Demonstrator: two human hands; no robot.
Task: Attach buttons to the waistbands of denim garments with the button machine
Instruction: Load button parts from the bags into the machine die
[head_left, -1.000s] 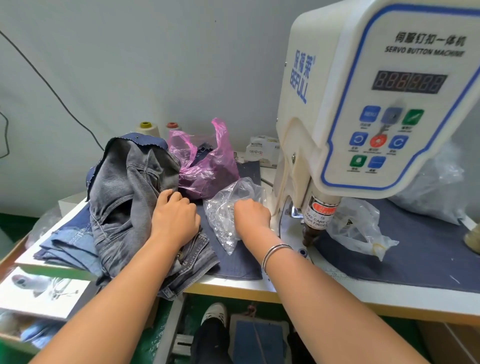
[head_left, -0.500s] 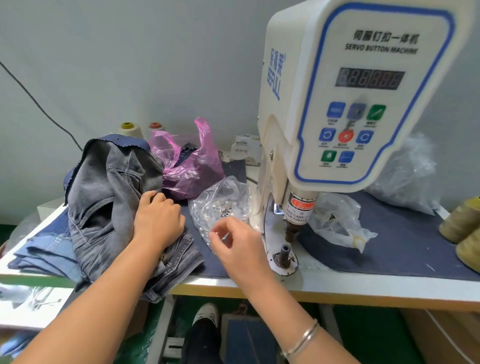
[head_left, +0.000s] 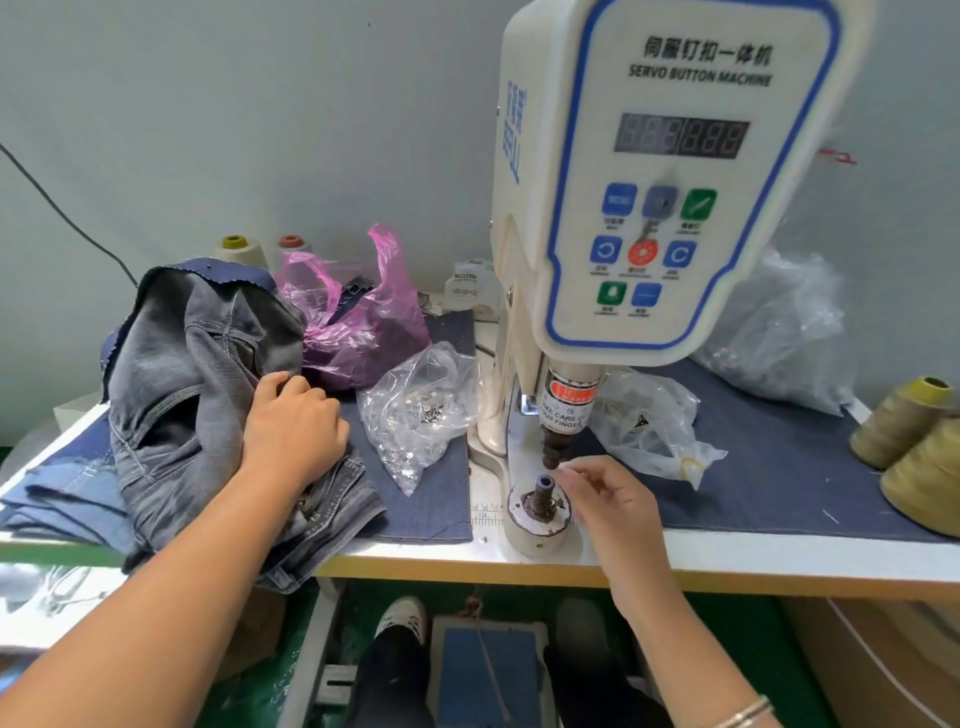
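Your table (head_left: 727, 558) under the button machine (head_left: 670, 208).
On its denim cloth (head_left: 769, 483) you have jeans (head_left: 192, 415) at left, a button bag (head_left: 415, 415), a pink bag (head_left: 358, 322), and thread cones (head_left: 904, 421) at right.

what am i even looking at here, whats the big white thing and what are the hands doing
This is one view from a camera worn on a person's head, looking down at their own hands and workbench. The big white thing is a servo button machine; it presses buttons onto cloth between its punch and the post below. The left hand rests on a pile of grey denim garments. The right hand is beside the post, fingertips pinched as if placing something too small to see. A clear bag of metal buttons, a pink bag and thread cones also lie on the table.
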